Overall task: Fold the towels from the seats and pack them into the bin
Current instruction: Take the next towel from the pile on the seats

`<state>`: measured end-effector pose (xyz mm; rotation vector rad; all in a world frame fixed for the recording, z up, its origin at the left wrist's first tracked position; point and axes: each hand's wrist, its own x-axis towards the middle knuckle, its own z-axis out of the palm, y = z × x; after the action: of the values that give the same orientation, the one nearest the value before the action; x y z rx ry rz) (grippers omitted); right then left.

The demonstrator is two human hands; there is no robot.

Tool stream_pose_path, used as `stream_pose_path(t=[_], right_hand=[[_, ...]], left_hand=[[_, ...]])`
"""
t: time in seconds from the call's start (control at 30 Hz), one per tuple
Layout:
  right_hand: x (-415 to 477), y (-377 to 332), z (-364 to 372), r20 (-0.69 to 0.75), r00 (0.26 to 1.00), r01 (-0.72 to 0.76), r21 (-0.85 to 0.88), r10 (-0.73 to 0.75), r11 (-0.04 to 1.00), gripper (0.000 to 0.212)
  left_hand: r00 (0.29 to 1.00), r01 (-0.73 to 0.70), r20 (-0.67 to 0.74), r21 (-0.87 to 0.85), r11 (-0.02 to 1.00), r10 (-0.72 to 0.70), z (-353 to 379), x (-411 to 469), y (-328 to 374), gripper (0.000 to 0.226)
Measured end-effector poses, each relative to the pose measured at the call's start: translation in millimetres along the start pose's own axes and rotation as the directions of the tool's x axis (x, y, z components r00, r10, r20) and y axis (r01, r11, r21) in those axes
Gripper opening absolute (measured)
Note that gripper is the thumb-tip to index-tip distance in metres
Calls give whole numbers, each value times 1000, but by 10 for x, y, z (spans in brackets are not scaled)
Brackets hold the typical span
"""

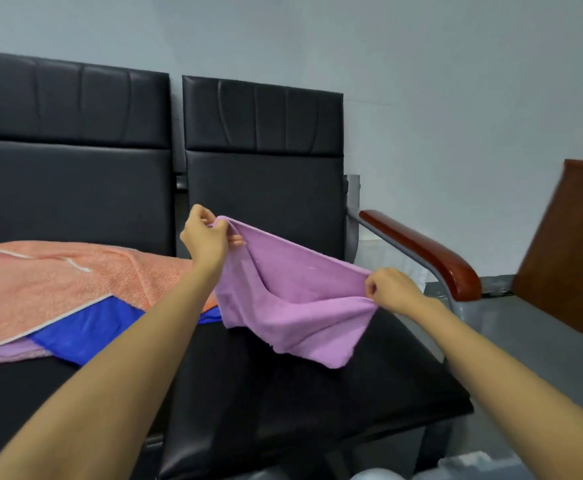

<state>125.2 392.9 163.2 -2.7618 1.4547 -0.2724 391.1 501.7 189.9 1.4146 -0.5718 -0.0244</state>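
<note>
A purple towel (pixel 293 303) hangs stretched above the right black seat (pixel 283 386). My left hand (pixel 205 237) pinches its upper left corner, raised in front of the backrest. My right hand (pixel 392 289) pinches the opposite corner, lower and near the armrest. The cloth sags between them and its bottom edge hangs just over the seat cushion. On the left seat (pixel 13 386) lies a pile: an orange towel (pixel 51 282) on top, a blue towel (pixel 89 330) under it, and a strip of another purple towel (pixel 9 355) at the bottom. No bin is in view.
A reddish wooden armrest (pixel 428 251) on a grey metal frame borders the right seat. A brown wooden panel (pixel 574 247) stands at the far right beside a grey surface (pixel 525 327). The seat backs (pixel 262 150) stand against a pale wall.
</note>
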Motion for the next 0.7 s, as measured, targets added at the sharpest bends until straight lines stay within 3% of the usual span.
stream_pose_path(t=[0.13, 0.23, 0.33, 0.4, 0.5, 0.6, 0.63, 0.7], right_hand=[[144, 28, -347, -112, 994, 2, -82, -11, 997, 24], [235, 119, -526, -183, 983, -15, -146, -12, 989, 37], [311, 188, -634, -236, 972, -62, -299, -10, 952, 45], [348, 166, -721, -318, 948, -102, -313, -3, 944, 42], [464, 90, -976, -527, 850, -95, -189, -19, 977, 35], [583, -35, -1384, -716, 688, -4, 158, 117, 987, 28], [610, -90, -1496, -723, 673, 1, 210, 155, 978, 25], [644, -165, -1581, -663, 727, -32, 227, 178, 973, 23]], left_hand=[[997, 47, -54, -30, 998, -49, -101, 219, 61, 29], [993, 68, -99, -20, 998, -69, -208, 377, 83, 29], [995, 29, -102, 73, 997, -21, -271, 437, 125, 26], [996, -13, -90, 152, 988, 27, -279, 439, 172, 24], [992, -45, -110, 163, 986, 63, -290, 509, 322, 25], [987, -83, -141, -3, 997, 82, -274, 606, 646, 27], [984, -108, -150, -56, 993, 98, -267, 627, 736, 27], [981, -140, -150, -96, 986, 124, -284, 641, 821, 27]])
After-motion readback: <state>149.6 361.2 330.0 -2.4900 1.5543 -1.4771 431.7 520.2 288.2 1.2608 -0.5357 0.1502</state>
